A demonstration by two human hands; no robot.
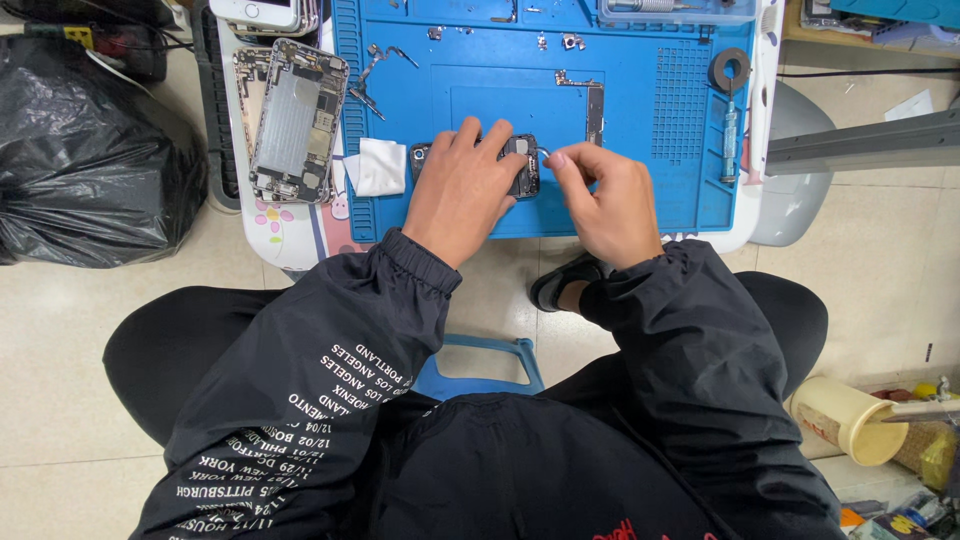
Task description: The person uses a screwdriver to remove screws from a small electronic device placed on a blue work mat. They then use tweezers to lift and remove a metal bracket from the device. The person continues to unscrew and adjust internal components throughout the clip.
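The left hand [462,190] lies flat over a small dark phone [522,165] on the blue mat [640,190], fingers spread and pressing down on it, covering most of its left half. The right hand [610,200] is pinched shut just beside the phone's right edge, thumb and forefinger closed on a thin silvery tool [541,152] whose tip touches the phone; what kind of tool it is cannot be told.

The phone sits near the front edge of the mat, which covers the white surface [765,195]. Just left of the left hand lies a white cloth [378,166], partly over the mat's edge. Further left, off the mat, an opened phone shell [297,120] lies tilted with its metal insides showing, and a white phone [262,12] lies above it at the top edge. On the mat behind the hands are a thin L-shaped metal part [594,103], a bent strip part [372,80] and small loose bits. At the mat's right side stand a dark ring of tape [729,68] and a slim blue tool [729,140] below it. A clear box [676,10] rests at the mat's far edge.

A black bag [90,160] sits on the floor at left. A cream cylinder [848,420] lies on its side at lower right. A blue stool [480,365] shows between the person's knees.
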